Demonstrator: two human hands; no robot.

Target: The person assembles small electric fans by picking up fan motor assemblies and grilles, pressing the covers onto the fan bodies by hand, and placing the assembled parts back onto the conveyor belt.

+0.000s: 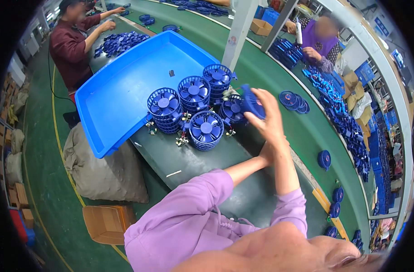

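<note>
My right hand (271, 119) grips a blue round fan part (252, 103) between thumb and fingers, tilted on edge. It is beside a stack of blue caged fans (233, 108) at the right of the group. My left hand (267, 152) is mostly behind my right wrist, and its fingers are hidden. Nearer to me stands another fan stack (206, 129), with more fan stacks (164, 103) to the left and behind. Small circuit boards on wires (182, 139) hang out beside the stacks.
A large blue tray (120, 81) lies behind the stacks. To the right, a green conveyor belt (302, 131) carries round grilles (294, 101) and small fans (324, 159). A white post (237, 38) rises behind. A stuffed sack (98, 167) and carton (106, 224) stand left. Two co-workers sit farther off.
</note>
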